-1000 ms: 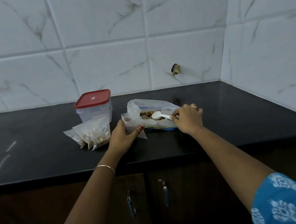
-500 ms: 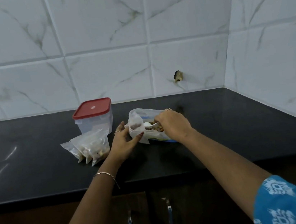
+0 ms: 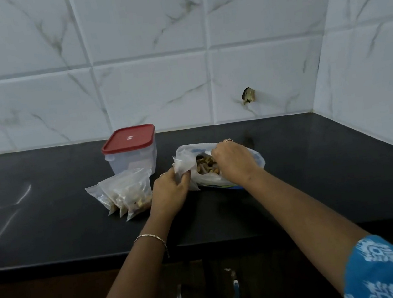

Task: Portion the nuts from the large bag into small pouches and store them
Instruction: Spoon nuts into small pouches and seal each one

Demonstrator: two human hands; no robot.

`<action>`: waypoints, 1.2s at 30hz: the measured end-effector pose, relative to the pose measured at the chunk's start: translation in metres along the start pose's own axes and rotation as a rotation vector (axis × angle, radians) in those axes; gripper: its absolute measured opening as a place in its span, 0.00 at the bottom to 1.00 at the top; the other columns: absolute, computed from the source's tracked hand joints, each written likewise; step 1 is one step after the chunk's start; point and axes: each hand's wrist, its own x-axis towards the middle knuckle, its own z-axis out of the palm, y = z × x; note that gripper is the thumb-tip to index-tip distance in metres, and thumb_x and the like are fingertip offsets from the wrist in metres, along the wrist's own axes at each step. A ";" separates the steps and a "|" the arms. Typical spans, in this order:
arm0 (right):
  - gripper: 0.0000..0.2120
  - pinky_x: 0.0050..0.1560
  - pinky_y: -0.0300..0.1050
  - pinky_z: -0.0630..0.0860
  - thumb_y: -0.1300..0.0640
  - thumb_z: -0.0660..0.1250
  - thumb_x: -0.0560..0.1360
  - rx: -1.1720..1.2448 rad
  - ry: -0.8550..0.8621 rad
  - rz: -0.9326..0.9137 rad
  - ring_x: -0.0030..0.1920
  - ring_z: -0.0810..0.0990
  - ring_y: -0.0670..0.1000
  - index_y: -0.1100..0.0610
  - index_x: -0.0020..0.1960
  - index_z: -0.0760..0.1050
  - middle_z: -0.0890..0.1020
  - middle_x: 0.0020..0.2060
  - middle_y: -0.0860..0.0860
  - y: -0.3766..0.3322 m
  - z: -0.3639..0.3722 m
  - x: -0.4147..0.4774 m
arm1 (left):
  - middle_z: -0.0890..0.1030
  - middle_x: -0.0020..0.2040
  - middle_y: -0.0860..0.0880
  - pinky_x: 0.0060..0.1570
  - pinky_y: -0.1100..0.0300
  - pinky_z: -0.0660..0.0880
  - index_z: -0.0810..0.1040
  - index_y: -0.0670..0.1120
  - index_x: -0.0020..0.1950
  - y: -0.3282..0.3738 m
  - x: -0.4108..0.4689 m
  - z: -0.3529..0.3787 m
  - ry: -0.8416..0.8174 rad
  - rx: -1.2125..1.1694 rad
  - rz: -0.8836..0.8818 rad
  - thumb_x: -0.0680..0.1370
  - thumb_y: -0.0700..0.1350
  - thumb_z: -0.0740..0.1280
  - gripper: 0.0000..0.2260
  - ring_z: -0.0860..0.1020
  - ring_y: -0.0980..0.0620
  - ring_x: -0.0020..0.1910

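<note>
The large clear bag (image 3: 255, 163) lies open on the black counter (image 3: 318, 170), with brown nuts (image 3: 206, 165) showing in its mouth. My right hand (image 3: 234, 161) reaches into that mouth with its fingers closed; the white spoon it held earlier is hidden under it. My left hand (image 3: 171, 192) pinches a small clear pouch (image 3: 184, 166) upright beside the bag's opening. Three filled pouches (image 3: 126, 193) lean together to the left.
A clear container with a red lid (image 3: 130, 150) stands shut behind the filled pouches. White marble tiles close off the back and right. The counter's front edge (image 3: 55, 262) runs above dark cabinet doors with two handles.
My right hand has gone from holding the spoon over the bag to dipping into its mouth. The spoon is now out of sight. The left hand keeps the small pouch.
</note>
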 end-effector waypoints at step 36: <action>0.14 0.52 0.45 0.75 0.62 0.66 0.77 0.251 -0.273 -0.100 0.52 0.79 0.51 0.49 0.58 0.80 0.81 0.56 0.50 0.025 -0.030 0.027 | 0.82 0.41 0.49 0.42 0.57 0.77 0.80 0.47 0.46 0.008 -0.006 -0.008 0.020 -0.083 -0.053 0.78 0.53 0.66 0.09 0.80 0.53 0.41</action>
